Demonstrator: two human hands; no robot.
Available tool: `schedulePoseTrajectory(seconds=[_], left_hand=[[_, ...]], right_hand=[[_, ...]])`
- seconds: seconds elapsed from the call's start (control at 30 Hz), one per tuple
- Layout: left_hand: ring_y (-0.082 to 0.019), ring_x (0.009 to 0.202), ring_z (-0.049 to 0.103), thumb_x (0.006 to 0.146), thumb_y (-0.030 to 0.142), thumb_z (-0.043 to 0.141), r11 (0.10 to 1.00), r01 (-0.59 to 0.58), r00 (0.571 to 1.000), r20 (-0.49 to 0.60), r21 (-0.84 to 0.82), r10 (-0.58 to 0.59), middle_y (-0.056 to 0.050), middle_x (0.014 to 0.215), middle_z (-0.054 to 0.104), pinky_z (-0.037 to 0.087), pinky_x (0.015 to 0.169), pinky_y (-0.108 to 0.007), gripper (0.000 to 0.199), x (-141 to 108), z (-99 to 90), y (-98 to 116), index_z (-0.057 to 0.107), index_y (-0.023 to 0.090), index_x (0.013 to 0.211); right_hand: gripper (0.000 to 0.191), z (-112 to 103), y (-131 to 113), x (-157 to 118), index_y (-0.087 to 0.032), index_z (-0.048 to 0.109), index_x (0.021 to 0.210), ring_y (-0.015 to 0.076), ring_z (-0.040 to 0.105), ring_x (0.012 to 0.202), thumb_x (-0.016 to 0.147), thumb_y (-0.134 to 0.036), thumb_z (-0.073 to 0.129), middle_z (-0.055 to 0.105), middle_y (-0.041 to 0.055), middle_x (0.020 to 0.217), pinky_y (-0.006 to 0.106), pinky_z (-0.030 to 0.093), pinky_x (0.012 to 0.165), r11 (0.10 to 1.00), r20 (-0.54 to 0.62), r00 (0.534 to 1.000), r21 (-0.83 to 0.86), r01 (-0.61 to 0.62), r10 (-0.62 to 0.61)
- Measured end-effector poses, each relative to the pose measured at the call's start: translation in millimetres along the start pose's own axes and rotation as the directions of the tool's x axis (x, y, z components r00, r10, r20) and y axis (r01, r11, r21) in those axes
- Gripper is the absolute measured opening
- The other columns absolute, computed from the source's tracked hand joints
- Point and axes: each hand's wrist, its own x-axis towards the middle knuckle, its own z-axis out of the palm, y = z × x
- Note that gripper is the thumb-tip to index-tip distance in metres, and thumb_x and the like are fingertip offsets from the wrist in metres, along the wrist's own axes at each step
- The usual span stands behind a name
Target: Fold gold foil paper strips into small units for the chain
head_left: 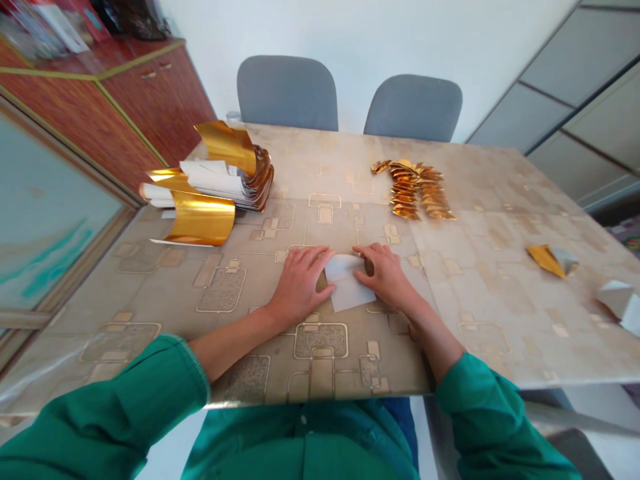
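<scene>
A small sheet of paper (350, 294), white side up, lies on the table in front of me, with a crease or fold running across its upper part. My left hand (303, 280) grips its left edge, thumb below and fingers along the far corner. At the right edge my right hand (383, 272) pinches the same sheet, its thumb resting on the white face. The underside of the paper is hidden. Beyond my hands, to the right, stand rows of folded gold paper pieces (404, 190).
A thick stack of gold and white paper sheets (225, 177) lies at the left, one curled gold sheet (203, 217) before it. Crumpled gold paper (547, 260) and a white folded piece (623, 303) lie far right. Two grey chairs (287, 93) stand behind the patterned table (220, 360).
</scene>
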Motion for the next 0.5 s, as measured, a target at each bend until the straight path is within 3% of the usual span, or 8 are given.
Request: schedulePoseTrajectory(seconds=[0.13, 0.33, 0.5], left_hand=[[-0.031, 0.131, 0.045, 0.084, 0.029, 0.069, 1.000, 0.027, 0.998, 0.050, -0.011, -0.027, -0.014, 0.142, 0.053, 0.026, 0.115, -0.056, 0.063, 1.4, 2.1, 0.2, 0.046, 0.015, 0.141], [-0.029, 0.122, 0.050, 0.084, 0.027, 0.071, 0.998, -0.038, 0.999, 0.013, -0.047, 0.039, -0.012, 0.131, 0.059, 0.034, 0.110, -0.050, 0.056, 3.4, 1.1, -1.6, 0.050, 0.015, 0.135], [-0.027, 0.113, 0.053, 0.084, 0.024, 0.071, 0.994, -0.075, 0.997, 0.003, -0.081, 0.076, -0.010, 0.120, 0.062, 0.039, 0.105, -0.046, 0.044, 4.5, 1.8, -2.9, 0.056, 0.017, 0.125]], right_hand=[[0.034, 0.4, 3.4, 2.1, -0.023, 0.066, 0.113, 0.0208, 0.054, 0.087, 0.079, -0.020, 0.066, 0.061, 0.0030, 0.089, 0.034, 0.037, 0.080, 0.994, -0.017, 1.000, 0.104, 0.024, -0.023], [0.015, 4.7, 3.6, 3.2, -0.022, 0.066, 0.095, 0.0193, 0.054, 0.084, 0.080, -0.018, 0.066, 0.062, 0.0022, 0.086, 0.033, 0.037, 0.079, 0.988, -0.074, 0.997, 0.156, 0.006, 0.006], [0.011, 4.1, 0.9, 3.0, -0.023, 0.066, 0.095, 0.0202, 0.055, 0.085, 0.084, -0.022, 0.065, 0.063, 0.0026, 0.086, 0.034, 0.038, 0.079, 0.982, -0.091, 0.996, 0.187, 0.034, -0.017]])
